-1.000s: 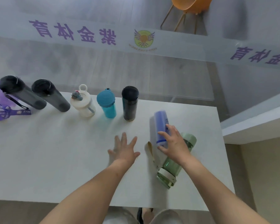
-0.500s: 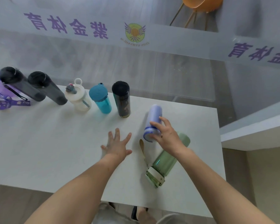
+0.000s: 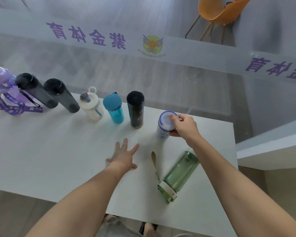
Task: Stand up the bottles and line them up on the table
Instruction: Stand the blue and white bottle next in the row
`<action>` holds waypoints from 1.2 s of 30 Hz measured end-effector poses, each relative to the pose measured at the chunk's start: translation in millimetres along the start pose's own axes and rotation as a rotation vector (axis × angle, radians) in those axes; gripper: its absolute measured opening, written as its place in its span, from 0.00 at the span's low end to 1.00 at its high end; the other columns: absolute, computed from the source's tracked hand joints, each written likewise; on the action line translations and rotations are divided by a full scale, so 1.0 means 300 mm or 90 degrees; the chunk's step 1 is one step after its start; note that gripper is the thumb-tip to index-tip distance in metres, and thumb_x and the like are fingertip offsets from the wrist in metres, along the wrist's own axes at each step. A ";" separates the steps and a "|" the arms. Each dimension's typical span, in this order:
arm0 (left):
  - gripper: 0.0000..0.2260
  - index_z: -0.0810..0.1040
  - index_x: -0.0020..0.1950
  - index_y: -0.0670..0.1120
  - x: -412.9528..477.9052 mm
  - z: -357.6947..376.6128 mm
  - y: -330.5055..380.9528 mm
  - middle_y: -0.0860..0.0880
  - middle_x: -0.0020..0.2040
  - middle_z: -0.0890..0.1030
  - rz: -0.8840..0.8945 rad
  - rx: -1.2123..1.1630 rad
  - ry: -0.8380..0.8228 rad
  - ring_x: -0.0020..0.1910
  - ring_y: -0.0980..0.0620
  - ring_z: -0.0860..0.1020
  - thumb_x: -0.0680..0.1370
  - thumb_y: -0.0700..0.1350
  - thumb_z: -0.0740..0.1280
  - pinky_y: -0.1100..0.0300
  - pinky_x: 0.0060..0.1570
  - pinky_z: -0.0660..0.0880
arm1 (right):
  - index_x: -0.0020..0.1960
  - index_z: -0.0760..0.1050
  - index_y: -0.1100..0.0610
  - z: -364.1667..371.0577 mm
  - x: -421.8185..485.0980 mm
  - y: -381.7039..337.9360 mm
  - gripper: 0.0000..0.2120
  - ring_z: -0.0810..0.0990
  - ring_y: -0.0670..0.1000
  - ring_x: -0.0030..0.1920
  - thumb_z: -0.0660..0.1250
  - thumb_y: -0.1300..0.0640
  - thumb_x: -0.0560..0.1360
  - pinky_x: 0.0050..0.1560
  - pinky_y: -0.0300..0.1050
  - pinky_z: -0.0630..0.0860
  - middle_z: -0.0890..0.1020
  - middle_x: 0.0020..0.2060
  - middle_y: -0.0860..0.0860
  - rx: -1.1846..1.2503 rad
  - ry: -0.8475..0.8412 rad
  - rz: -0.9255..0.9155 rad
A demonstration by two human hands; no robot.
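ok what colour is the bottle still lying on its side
Translucent green bottle, white collar near its cap; head view.

Change from the earlier views: the white-and-blue bottle (image 3: 164,124), previously tilted above the lying green bottle (image 3: 179,175), now stands upright on the table (image 3: 50,151), just right of the black bottle (image 3: 135,109) at the row's end. The right hand (image 3: 184,125) now grips its top and side from the right.

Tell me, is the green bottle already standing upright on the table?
No, the green bottle lies on its side on the table, near the front edge.
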State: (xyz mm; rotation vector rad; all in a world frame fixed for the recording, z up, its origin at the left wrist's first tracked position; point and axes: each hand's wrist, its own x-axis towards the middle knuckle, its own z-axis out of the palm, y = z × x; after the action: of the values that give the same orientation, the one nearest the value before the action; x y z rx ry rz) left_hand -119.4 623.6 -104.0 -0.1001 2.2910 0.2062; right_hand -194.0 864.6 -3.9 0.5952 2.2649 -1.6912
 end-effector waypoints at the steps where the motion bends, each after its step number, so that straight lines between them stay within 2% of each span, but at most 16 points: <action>1: 0.47 0.41 0.79 0.72 0.003 -0.002 -0.003 0.54 0.82 0.32 0.004 -0.003 -0.003 0.81 0.41 0.34 0.77 0.54 0.75 0.20 0.66 0.61 | 0.55 0.82 0.57 0.005 0.008 -0.005 0.12 0.86 0.57 0.36 0.69 0.48 0.81 0.38 0.47 0.85 0.84 0.53 0.59 0.015 0.002 0.004; 5: 0.47 0.42 0.79 0.73 0.011 0.006 -0.014 0.54 0.82 0.31 0.017 -0.025 -0.002 0.81 0.41 0.32 0.78 0.51 0.75 0.20 0.64 0.62 | 0.58 0.82 0.58 0.029 0.015 -0.009 0.15 0.87 0.61 0.44 0.69 0.47 0.81 0.36 0.44 0.84 0.83 0.54 0.58 0.028 0.008 0.003; 7: 0.47 0.42 0.78 0.74 0.017 0.014 -0.018 0.55 0.81 0.30 0.021 -0.033 0.002 0.81 0.42 0.32 0.78 0.51 0.75 0.19 0.64 0.62 | 0.59 0.82 0.56 0.029 0.004 -0.011 0.15 0.86 0.58 0.39 0.68 0.46 0.81 0.35 0.45 0.84 0.84 0.53 0.58 0.025 0.011 -0.004; 9: 0.47 0.42 0.78 0.74 0.018 0.016 -0.019 0.55 0.81 0.30 0.023 -0.036 0.003 0.81 0.42 0.31 0.78 0.51 0.75 0.19 0.64 0.61 | 0.61 0.80 0.52 0.024 -0.004 -0.001 0.16 0.84 0.55 0.35 0.67 0.43 0.81 0.37 0.49 0.85 0.84 0.53 0.56 -0.004 0.014 -0.009; 10: 0.47 0.42 0.78 0.74 0.017 0.015 -0.020 0.55 0.81 0.29 0.024 -0.036 0.002 0.81 0.42 0.31 0.78 0.51 0.75 0.18 0.64 0.61 | 0.64 0.78 0.50 0.022 -0.008 0.011 0.18 0.84 0.55 0.38 0.66 0.40 0.81 0.40 0.51 0.86 0.83 0.55 0.54 -0.024 0.018 -0.010; 12: 0.47 0.42 0.78 0.74 0.016 0.017 -0.021 0.55 0.81 0.29 0.026 -0.035 0.000 0.80 0.42 0.31 0.78 0.51 0.75 0.18 0.64 0.61 | 0.73 0.72 0.46 0.022 -0.018 0.050 0.30 0.84 0.55 0.50 0.64 0.31 0.77 0.51 0.55 0.85 0.81 0.61 0.50 -0.080 0.038 -0.031; 14: 0.47 0.42 0.78 0.74 0.019 0.019 -0.020 0.55 0.81 0.29 0.025 -0.035 0.001 0.80 0.42 0.31 0.78 0.51 0.75 0.18 0.64 0.61 | 0.77 0.66 0.44 0.030 -0.032 0.099 0.40 0.80 0.52 0.60 0.65 0.26 0.72 0.62 0.54 0.79 0.76 0.68 0.47 -0.127 0.051 -0.085; 16: 0.46 0.42 0.78 0.74 0.021 0.022 -0.021 0.55 0.81 0.29 0.024 -0.031 0.005 0.80 0.42 0.31 0.78 0.52 0.75 0.18 0.64 0.61 | 0.79 0.62 0.45 0.047 -0.047 0.136 0.46 0.75 0.48 0.67 0.71 0.27 0.68 0.67 0.50 0.74 0.72 0.73 0.45 -0.132 0.036 -0.131; 18: 0.46 0.42 0.78 0.74 0.023 0.024 -0.022 0.55 0.81 0.29 0.022 -0.025 0.006 0.81 0.41 0.31 0.78 0.52 0.74 0.18 0.63 0.62 | 0.79 0.60 0.44 0.064 -0.053 0.156 0.50 0.73 0.46 0.69 0.77 0.31 0.64 0.68 0.48 0.72 0.71 0.73 0.43 -0.136 0.022 -0.156; 21: 0.46 0.41 0.78 0.74 0.023 0.024 -0.023 0.55 0.81 0.29 0.023 -0.020 0.005 0.80 0.41 0.31 0.78 0.53 0.74 0.18 0.63 0.62 | 0.74 0.65 0.44 0.079 -0.045 0.173 0.41 0.75 0.44 0.66 0.82 0.45 0.68 0.68 0.51 0.75 0.75 0.66 0.40 -0.093 0.015 -0.188; 24: 0.46 0.40 0.78 0.74 0.023 0.022 -0.021 0.54 0.81 0.29 0.023 -0.012 0.005 0.80 0.41 0.31 0.78 0.53 0.73 0.19 0.63 0.63 | 0.73 0.68 0.49 0.082 -0.027 0.176 0.35 0.77 0.42 0.63 0.81 0.55 0.71 0.65 0.52 0.79 0.78 0.63 0.43 -0.029 0.037 -0.198; 27: 0.46 0.40 0.78 0.73 0.021 0.022 -0.018 0.54 0.81 0.29 0.021 -0.010 0.007 0.81 0.41 0.32 0.78 0.53 0.73 0.19 0.63 0.63 | 0.73 0.68 0.50 0.087 0.001 0.170 0.34 0.77 0.40 0.62 0.80 0.58 0.72 0.64 0.49 0.79 0.78 0.63 0.44 -0.017 0.033 -0.214; 36: 0.46 0.40 0.78 0.74 0.020 0.020 -0.013 0.54 0.81 0.29 0.021 -0.011 0.006 0.80 0.41 0.31 0.79 0.52 0.74 0.18 0.62 0.62 | 0.71 0.68 0.47 0.118 0.055 0.153 0.33 0.77 0.45 0.64 0.79 0.58 0.72 0.64 0.52 0.80 0.77 0.64 0.46 -0.004 0.036 -0.229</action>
State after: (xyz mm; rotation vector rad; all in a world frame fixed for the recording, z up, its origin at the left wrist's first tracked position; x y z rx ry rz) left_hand -118.4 620.8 -112.8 -0.0729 2.3016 0.2431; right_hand -188.7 844.9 -60.5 0.2446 2.5357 -1.8415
